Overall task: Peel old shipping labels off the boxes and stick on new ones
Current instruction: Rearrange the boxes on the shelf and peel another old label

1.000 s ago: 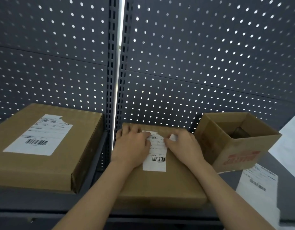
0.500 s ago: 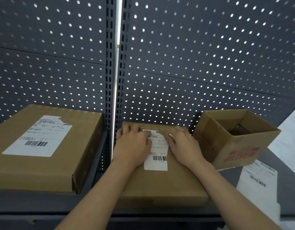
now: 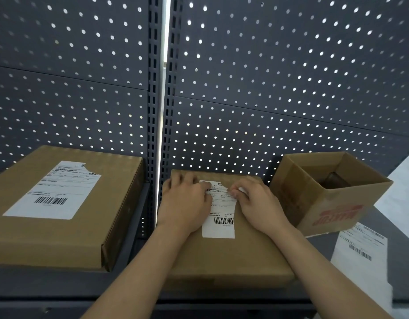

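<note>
A flat brown box (image 3: 231,259) lies on the shelf in front of me with a white shipping label (image 3: 219,217) on its top. My left hand (image 3: 186,203) lies flat on the box, its fingers pressing the label's upper left edge. My right hand (image 3: 260,202) pinches the label's upper right corner, which is lifted and folded back off the cardboard. The label's lower part with the barcode still lies flat. A second flat box (image 3: 60,210) to the left carries a larger label (image 3: 55,192) with a torn top corner.
An open cardboard box (image 3: 332,194) with red print stands at the right, something dark inside. Loose label sheets (image 3: 362,256) lie on the grey shelf (image 3: 49,286) in front of it. A dark perforated back panel (image 3: 268,77) rises behind everything.
The right hand's fingers have shifted slightly left along the top edge, and the peeled corner shows a little more. The left hand stays pressed in place.
</note>
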Action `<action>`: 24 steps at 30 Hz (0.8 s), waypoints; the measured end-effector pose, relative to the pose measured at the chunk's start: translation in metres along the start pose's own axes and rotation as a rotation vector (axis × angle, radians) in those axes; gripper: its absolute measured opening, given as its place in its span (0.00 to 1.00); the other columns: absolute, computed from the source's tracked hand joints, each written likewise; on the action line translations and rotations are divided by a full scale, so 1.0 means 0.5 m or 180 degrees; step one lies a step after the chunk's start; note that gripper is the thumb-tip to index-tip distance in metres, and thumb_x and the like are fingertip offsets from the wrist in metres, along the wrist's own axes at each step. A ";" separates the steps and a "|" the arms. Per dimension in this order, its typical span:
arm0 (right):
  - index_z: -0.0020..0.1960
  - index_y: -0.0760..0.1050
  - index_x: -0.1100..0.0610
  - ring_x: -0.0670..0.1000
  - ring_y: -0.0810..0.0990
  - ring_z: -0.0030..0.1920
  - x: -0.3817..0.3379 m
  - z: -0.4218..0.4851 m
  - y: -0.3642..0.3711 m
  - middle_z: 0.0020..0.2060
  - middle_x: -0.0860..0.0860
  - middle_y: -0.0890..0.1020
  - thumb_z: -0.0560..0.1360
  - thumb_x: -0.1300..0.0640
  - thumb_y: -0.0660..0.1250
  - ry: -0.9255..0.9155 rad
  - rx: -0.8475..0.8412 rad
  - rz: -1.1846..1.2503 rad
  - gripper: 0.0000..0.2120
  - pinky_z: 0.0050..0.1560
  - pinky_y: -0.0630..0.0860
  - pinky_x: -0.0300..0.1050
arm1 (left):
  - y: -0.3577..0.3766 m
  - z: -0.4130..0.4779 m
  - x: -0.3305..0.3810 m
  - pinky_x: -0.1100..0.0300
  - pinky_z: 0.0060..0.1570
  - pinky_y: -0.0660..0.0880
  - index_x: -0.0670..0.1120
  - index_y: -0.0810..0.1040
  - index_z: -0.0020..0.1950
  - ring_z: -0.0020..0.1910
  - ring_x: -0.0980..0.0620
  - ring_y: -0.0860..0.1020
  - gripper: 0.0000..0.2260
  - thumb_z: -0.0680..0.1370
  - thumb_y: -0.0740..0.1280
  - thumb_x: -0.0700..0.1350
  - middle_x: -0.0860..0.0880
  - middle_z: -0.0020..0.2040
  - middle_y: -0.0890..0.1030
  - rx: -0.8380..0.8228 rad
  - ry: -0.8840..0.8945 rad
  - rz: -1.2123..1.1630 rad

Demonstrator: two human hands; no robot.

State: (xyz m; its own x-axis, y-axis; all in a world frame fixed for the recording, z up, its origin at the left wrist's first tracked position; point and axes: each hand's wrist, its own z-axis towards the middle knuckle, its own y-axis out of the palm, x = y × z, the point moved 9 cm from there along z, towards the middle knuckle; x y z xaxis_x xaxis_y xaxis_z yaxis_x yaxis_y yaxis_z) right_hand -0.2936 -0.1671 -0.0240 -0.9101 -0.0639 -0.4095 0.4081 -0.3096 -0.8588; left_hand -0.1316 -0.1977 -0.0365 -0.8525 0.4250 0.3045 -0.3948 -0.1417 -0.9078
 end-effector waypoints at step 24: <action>0.49 0.76 0.47 0.45 0.75 0.48 -0.054 -0.026 -0.033 0.46 0.41 0.75 0.80 0.49 0.62 -0.0236 0.0354 -0.0151 0.05 0.41 0.71 0.44 | -0.009 -0.002 0.004 0.45 0.69 0.61 0.58 0.74 0.68 0.68 0.44 0.63 0.18 0.80 0.55 0.51 0.52 0.65 0.72 0.0010 -0.0012 -0.0041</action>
State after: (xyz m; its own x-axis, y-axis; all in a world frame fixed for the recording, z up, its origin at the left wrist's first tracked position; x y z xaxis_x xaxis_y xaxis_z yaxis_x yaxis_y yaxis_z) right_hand -0.2746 -0.1480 -0.0029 -0.9327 -0.1154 -0.3416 0.3576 -0.4170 -0.8356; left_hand -0.1310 -0.1953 -0.0320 -0.8486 0.4234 0.3173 -0.4070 -0.1391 -0.9028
